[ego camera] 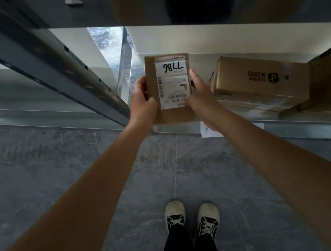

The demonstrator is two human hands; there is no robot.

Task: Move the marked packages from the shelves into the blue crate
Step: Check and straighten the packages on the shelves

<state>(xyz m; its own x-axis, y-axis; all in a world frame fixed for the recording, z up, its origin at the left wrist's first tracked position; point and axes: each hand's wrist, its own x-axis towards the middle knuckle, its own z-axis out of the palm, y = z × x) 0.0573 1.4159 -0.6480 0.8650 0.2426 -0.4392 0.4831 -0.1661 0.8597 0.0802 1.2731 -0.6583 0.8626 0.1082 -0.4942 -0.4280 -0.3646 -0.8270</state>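
I hold a small flat brown cardboard package [152, 79] in front of the low shelf [306, 126]. Its white shipping label bears black handwriting that reads "98LL" from here. My left hand [143, 103] grips its left edge, thumb on the front. My right hand [201, 98] grips its right edge, thumb on the label's lower corner. The package is in the air, upright, its label facing me. No blue crate is in view.
A larger brown box [258, 76] with a black logo lies on the shelf to the right, another box [329, 76] beyond it. A dark metal upright [52, 62] slants at the left. An upper shelf overhangs at the top. My shoes stand on grey floor tiles.
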